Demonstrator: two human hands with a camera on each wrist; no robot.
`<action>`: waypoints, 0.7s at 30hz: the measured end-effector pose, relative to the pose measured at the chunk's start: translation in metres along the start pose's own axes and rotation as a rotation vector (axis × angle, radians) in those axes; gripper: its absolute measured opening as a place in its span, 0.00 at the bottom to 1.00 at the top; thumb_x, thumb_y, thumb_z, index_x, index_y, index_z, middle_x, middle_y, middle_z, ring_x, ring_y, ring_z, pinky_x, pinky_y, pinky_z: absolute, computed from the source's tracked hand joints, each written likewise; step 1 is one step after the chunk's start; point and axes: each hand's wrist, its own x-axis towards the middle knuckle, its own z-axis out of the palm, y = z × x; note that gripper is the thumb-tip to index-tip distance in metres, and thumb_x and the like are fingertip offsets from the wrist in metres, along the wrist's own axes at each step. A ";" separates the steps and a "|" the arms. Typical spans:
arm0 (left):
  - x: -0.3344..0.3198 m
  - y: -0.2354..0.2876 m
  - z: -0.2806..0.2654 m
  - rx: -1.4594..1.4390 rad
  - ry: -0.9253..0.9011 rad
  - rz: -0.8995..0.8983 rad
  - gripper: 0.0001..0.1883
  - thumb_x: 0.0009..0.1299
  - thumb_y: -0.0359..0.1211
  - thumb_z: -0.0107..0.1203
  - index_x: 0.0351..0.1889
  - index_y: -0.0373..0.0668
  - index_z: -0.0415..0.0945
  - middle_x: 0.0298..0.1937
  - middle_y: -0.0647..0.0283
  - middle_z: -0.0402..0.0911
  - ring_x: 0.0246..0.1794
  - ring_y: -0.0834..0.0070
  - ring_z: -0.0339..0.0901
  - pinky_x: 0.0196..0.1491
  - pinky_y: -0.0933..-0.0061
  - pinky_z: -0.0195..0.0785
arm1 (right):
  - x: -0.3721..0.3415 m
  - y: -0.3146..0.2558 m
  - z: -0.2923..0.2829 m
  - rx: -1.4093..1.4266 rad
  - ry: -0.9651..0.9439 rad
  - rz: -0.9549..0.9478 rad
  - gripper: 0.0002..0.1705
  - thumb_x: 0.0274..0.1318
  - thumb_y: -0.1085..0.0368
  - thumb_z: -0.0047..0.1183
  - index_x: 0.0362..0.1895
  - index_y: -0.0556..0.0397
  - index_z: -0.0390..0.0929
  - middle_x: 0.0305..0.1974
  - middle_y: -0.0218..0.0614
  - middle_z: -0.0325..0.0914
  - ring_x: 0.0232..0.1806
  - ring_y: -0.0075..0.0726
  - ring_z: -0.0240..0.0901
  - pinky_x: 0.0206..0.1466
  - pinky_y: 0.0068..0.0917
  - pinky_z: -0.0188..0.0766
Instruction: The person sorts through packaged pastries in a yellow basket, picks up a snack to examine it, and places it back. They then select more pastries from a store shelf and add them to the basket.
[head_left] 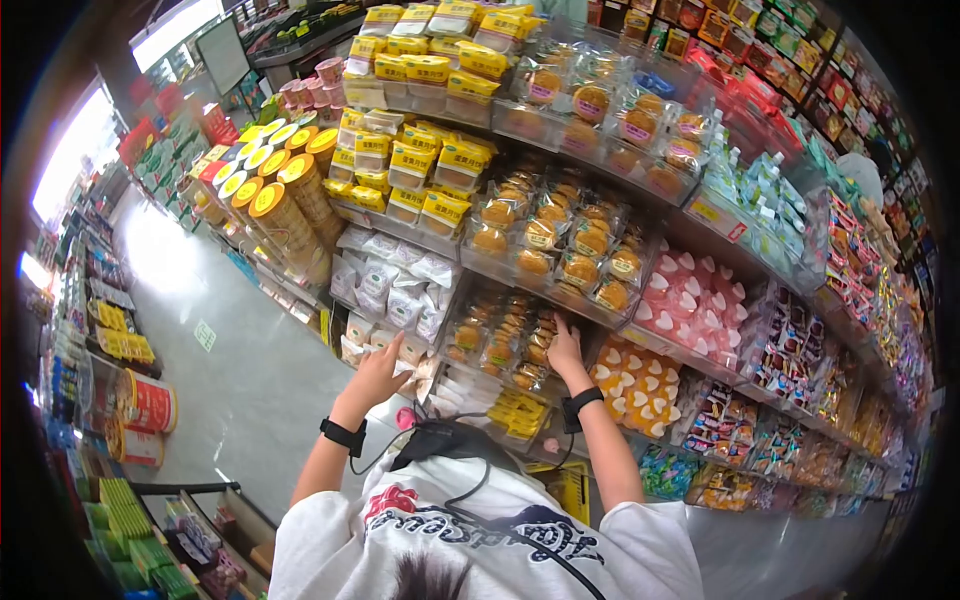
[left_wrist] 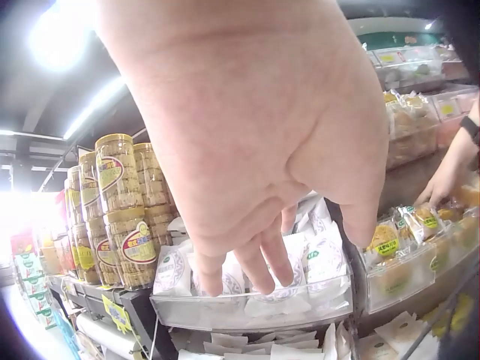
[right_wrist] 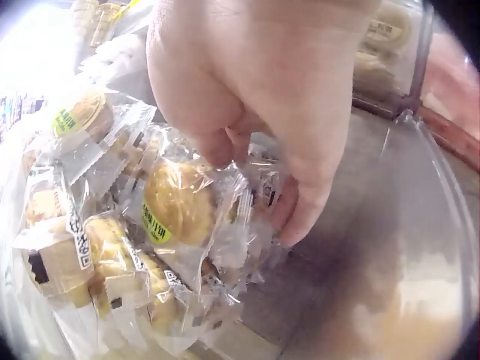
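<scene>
White wrapped packets (head_left: 405, 300) (left_wrist: 324, 262) fill a clear-fronted shelf bin. My left hand (head_left: 376, 376) (left_wrist: 262, 127) is over them in the left wrist view, fingers spread and pointing down, with nothing seen in its grasp. Round pastries in clear wrappers (head_left: 505, 330) (right_wrist: 180, 202) lie piled in another bin. At the right side of that pile, my right hand (head_left: 566, 350) (right_wrist: 262, 82) reaches down with bent, parted fingers touching the wrappers. Its fingertips are partly hidden, and no packet is seen lifted.
Tall jars (head_left: 285, 205) (left_wrist: 124, 217) stand left of the bins. Yellow-labelled packs (head_left: 440, 160) and more wrapped pastries (head_left: 540, 235) sit on shelves above. Pink heart-topped packs (head_left: 690, 300) and orange ones (head_left: 635, 385) lie to the right. Grey floor (head_left: 240, 345) shows at left.
</scene>
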 end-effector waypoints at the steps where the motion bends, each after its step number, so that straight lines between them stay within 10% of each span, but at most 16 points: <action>1: 0.002 0.001 0.002 0.011 0.002 0.019 0.39 0.63 0.41 0.56 0.69 0.44 0.47 0.50 0.46 0.74 0.50 0.47 0.71 0.57 0.46 0.57 | -0.006 0.001 -0.005 0.035 0.034 0.024 0.30 0.59 0.66 0.42 0.67 0.44 0.55 0.58 0.61 0.61 0.53 0.63 0.67 0.54 0.41 0.67; 7: 0.015 0.010 0.013 0.022 -0.050 0.110 0.38 0.63 0.42 0.56 0.68 0.43 0.50 0.52 0.47 0.73 0.53 0.47 0.69 0.59 0.47 0.55 | -0.040 0.026 0.006 0.208 -0.040 0.083 0.22 0.57 0.60 0.49 0.52 0.58 0.63 0.37 0.52 0.77 0.45 0.53 0.74 0.48 0.37 0.69; 21: 0.009 0.022 0.021 0.180 -0.088 0.154 0.34 0.62 0.41 0.54 0.66 0.44 0.55 0.46 0.45 0.75 0.50 0.48 0.71 0.59 0.46 0.53 | -0.030 0.027 0.028 0.283 -0.123 0.140 0.31 0.52 0.63 0.52 0.58 0.64 0.60 0.41 0.54 0.77 0.43 0.44 0.75 0.44 0.32 0.70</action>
